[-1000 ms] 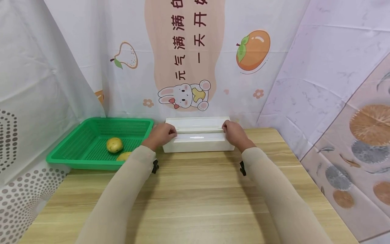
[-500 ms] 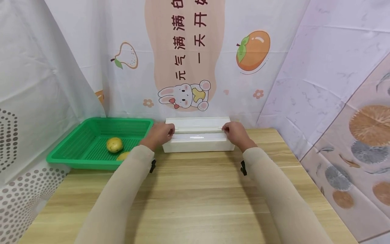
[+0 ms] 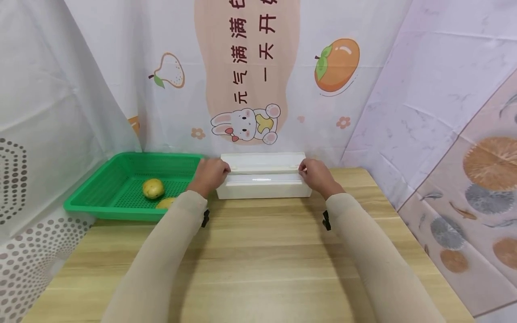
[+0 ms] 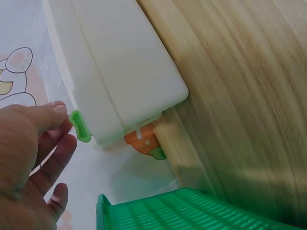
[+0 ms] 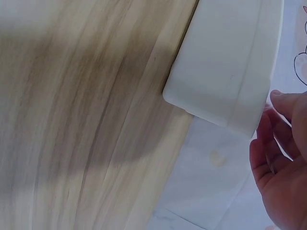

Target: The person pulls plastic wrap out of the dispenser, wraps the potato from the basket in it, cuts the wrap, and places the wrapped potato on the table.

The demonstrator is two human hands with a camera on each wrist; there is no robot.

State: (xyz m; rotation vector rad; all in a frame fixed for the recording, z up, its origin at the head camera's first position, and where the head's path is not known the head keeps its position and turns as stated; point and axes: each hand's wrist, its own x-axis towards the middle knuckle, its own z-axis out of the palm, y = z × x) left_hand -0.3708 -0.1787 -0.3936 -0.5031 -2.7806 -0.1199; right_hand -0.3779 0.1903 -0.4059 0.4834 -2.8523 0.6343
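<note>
A long white cling film dispenser (image 3: 264,192) sits against the back curtain with its lid (image 3: 262,160) raised. At its left end my left hand (image 3: 210,174) pinches what looks like the edge of the clear film, thumb and forefinger together, beside a small green tab (image 4: 80,127). My right hand (image 3: 317,175) holds the other side with curled fingers at the right end. The film itself is barely visible; a shiny strip shows along the dispenser's top. In the right wrist view, the thumb (image 5: 283,101) lies close to the dispenser's edge.
Left of the dispenser stands a green plastic basket (image 3: 101,213) holding a potato (image 3: 153,189) and another yellowish one (image 3: 165,203), partly hidden by the left arm. Both stand on a wooden table (image 3: 262,260). Printed curtains (image 3: 161,116) close off the back and sides.
The left hand has shifted slightly left and back, and the right hand slightly right. Both stay at the dispenser's ends. The head view has tilted a little.
</note>
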